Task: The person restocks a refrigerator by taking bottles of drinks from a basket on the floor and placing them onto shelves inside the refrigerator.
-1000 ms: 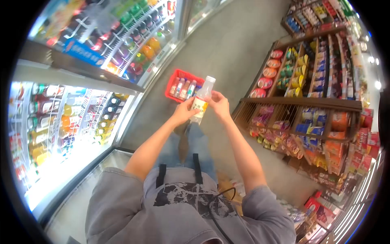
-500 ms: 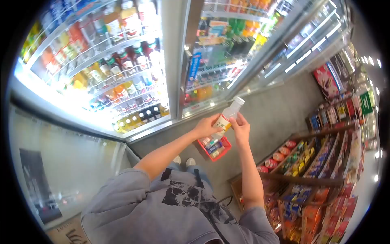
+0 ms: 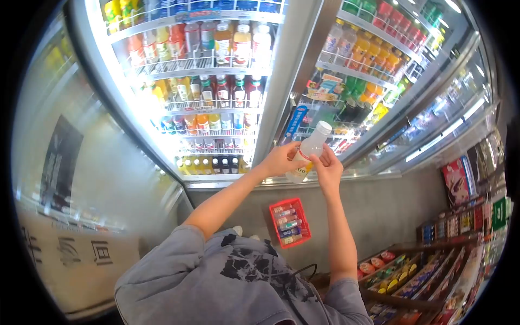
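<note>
Both of my hands are closed on one plastic drink bottle [image 3: 313,145] with a white cap, held tilted before the fridges. My left hand [image 3: 280,160] grips its left side, and my right hand [image 3: 327,167] has thumb and fingers on its right side. Pale liquid or clear plastic shows above the label; part of the label is hidden behind my fingers. Below the bottle, a red shopping basket [image 3: 306,221] stands on the floor with several bottles lying in it.
An open fridge [image 3: 197,69] with several shelves of drinks stands ahead on the left, its glass door [image 3: 70,162] swung out to my left. A closed fridge [image 3: 360,70] is on the right. Snack shelves [image 3: 417,271] stand at lower right, beside the grey floor [image 3: 374,211].
My view has tilted up toward the fridges, so the basket shows fully below my hands. The bottle has been turned a little, and its label faces differently. Both hands still hold it.
</note>
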`<control>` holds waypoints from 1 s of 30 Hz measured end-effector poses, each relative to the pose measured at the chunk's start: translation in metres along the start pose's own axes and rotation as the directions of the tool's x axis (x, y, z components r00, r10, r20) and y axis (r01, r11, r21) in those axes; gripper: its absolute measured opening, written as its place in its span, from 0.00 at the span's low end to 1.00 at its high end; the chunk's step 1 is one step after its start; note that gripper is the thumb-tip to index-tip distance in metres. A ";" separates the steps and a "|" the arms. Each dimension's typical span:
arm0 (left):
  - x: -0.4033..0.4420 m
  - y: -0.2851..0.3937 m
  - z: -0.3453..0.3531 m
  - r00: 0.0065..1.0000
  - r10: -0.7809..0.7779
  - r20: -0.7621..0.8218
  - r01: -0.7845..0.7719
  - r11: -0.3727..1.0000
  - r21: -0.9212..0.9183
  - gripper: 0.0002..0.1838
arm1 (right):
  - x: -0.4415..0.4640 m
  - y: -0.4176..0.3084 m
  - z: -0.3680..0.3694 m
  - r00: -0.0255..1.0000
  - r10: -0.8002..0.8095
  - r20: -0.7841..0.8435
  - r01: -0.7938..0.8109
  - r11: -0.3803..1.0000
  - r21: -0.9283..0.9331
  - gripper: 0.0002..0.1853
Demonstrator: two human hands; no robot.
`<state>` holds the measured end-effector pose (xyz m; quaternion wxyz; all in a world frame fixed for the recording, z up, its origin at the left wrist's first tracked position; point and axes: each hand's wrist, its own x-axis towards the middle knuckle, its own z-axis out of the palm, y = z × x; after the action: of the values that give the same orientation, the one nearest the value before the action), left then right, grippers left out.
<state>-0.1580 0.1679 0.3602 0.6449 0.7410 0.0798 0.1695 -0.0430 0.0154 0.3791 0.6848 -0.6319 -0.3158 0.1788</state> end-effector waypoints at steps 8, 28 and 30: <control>-0.011 0.028 -0.033 0.998 -0.039 -0.046 0.040 0.999 0.023 0.37 | 0.013 -0.028 0.032 0.994 -0.055 0.098 0.048 0.996 0.077 0.32; -0.061 0.087 -0.201 0.893 0.083 -0.443 -0.018 0.989 0.149 0.31 | 0.103 -0.080 0.214 0.810 -0.279 0.516 0.229 0.960 0.160 0.35; -0.064 0.083 -0.225 0.888 0.089 -0.450 -0.037 0.992 0.122 0.31 | 0.115 -0.076 0.242 0.812 -0.289 0.507 0.221 0.956 0.191 0.35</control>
<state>-0.3053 0.3425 0.4577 0.5606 0.7173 0.2135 0.3544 -0.1300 0.2612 0.4779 0.6263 -0.4662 -0.5626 0.2717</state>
